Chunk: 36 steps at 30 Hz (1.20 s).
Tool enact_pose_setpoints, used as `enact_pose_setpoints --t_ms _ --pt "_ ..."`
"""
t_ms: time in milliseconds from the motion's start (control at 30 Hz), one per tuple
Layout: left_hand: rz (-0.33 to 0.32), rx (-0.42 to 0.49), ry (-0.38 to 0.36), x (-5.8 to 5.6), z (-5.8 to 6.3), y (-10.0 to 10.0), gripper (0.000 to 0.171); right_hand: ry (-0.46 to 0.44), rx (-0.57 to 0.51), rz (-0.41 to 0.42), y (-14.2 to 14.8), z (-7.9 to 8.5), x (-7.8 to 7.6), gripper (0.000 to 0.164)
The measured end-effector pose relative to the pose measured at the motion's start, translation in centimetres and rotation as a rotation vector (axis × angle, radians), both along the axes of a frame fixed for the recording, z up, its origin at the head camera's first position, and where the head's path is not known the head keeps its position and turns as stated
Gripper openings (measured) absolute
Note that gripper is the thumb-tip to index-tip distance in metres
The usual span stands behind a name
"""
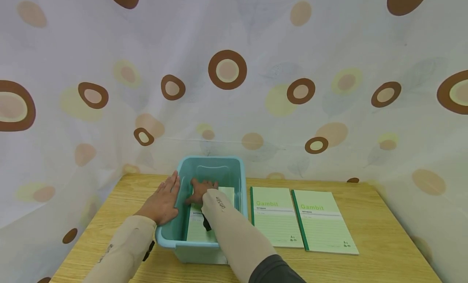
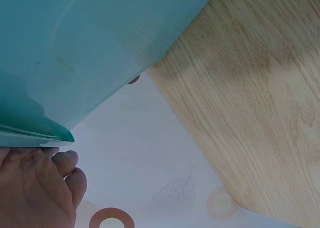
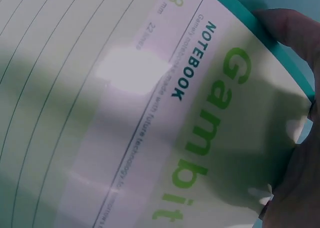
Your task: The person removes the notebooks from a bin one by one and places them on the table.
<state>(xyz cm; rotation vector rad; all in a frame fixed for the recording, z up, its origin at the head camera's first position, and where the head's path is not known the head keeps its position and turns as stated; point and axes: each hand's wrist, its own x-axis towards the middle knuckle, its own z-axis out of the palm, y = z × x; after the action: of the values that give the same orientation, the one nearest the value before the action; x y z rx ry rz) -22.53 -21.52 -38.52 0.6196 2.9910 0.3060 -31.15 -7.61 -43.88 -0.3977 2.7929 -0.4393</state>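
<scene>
A light blue plastic bin point(image 1: 237, 169) stands on the table. A pale green notebook point(image 1: 199, 228) with a green spine lies inside it, its "Gambit" cover facing up in the right wrist view. My right hand point(image 1: 201, 190) reaches into the bin and grips this notebook near its top corner, thumb point(image 3: 295, 35) along the spine and fingers at the top edge. Part of the cover is hidden under my forearm. My left hand point(image 1: 161, 199) rests on the bin's left rim, its fingers stretched out.
Right of the bin, two similar notebooks lie side by side, a nearer one point(image 1: 276, 222) and a farther one point(image 1: 325, 226). The wooden table point(image 1: 387, 242) ends at a white sheet point(image 1: 263, 27) with brown and beige spots.
</scene>
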Motion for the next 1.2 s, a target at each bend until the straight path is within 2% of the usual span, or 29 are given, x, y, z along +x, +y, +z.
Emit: enact_pose_setpoints --t_ms 233,633,900,1200 --pt "-0.004 -0.005 0.008 0.1 0.1 0.2 0.078 -0.013 0.018 -0.005 -0.2 -0.5 -0.4 0.077" --pt "0.008 -0.015 -0.008 0.2 0.4 0.5 0.077 -0.008 0.045 -0.031 -0.3 -0.6 -0.8 0.074" --pt "0.009 -0.015 -0.025 0.1 0.3 0.4 0.079 0.061 0.107 -0.040 -0.5 -0.3 -0.9 0.072" --pt "0.016 -0.014 -0.037 0.3 0.6 0.3 0.080 0.156 0.169 -0.037 -0.6 1.4 -0.8 0.072"
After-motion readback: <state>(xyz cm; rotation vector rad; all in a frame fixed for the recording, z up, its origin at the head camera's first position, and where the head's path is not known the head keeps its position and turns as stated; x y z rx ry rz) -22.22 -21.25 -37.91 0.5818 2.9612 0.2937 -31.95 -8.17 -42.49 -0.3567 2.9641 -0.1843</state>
